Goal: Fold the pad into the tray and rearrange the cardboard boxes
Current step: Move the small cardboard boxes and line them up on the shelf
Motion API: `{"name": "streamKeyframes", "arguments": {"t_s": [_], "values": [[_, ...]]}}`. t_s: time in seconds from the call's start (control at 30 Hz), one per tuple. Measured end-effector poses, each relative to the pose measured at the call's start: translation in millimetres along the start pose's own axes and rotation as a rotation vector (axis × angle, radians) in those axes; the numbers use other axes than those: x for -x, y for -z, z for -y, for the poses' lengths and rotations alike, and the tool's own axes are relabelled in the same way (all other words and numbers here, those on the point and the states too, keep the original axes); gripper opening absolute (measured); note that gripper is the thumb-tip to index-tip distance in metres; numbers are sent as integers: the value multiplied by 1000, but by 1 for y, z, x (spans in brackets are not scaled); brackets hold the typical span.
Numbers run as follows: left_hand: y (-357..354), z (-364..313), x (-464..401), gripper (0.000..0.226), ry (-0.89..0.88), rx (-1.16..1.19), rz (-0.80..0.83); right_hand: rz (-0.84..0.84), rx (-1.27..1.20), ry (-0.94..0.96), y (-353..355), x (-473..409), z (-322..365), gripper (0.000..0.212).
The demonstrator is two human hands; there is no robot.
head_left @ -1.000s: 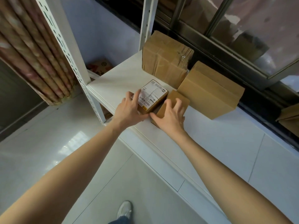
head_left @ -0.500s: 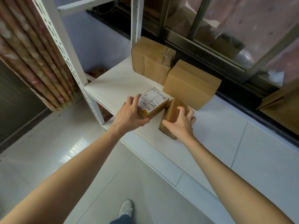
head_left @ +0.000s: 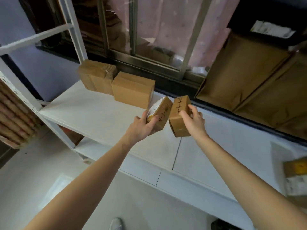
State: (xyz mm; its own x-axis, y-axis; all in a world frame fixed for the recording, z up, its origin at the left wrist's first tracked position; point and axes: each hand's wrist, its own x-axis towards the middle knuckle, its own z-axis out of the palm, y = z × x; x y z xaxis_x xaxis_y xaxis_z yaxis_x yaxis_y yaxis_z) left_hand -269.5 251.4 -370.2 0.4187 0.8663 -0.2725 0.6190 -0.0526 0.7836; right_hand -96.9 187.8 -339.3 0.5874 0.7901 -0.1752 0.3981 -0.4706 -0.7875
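Observation:
My left hand (head_left: 141, 128) grips a small cardboard box with a white label (head_left: 160, 112), held tilted above the white shelf (head_left: 93, 113). My right hand (head_left: 193, 122) grips a second small brown box with black handwriting (head_left: 178, 117), right beside the first, also in the air. Both boxes nearly touch. Two bigger cardboard boxes stand at the shelf's back: a taped one (head_left: 97, 77) on the left and a plain one (head_left: 132, 89) next to it. No pad or tray is in view.
Large flattened cartons (head_left: 249, 77) lean against the window at the right. A white ledge (head_left: 232, 146) runs rightward from the shelf, with labelled parcels (head_left: 295, 176) at its right edge. A white shelf post (head_left: 74, 30) stands at the back left. My shoe (head_left: 116, 224) shows below.
Both hands have lifted their small boxes off the shelf and carried them up and to the right. The view has swung right, showing the leaning cartons.

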Motion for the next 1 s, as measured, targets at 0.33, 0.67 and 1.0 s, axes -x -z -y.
{"name": "streamKeyframes", "arguments": {"t_s": [0.33, 0.67, 1.0], "values": [[-141, -131, 50, 49, -130, 286, 349, -52, -386, -129, 162, 47, -94, 43], [-279, -162, 53, 76, -70, 98, 446, -35, -89, -167, 245, 76, -202, 70], [-395, -159, 59, 69, -22, 33, 599, -26, -50, -283, 278, 78, -322, 81]]}}
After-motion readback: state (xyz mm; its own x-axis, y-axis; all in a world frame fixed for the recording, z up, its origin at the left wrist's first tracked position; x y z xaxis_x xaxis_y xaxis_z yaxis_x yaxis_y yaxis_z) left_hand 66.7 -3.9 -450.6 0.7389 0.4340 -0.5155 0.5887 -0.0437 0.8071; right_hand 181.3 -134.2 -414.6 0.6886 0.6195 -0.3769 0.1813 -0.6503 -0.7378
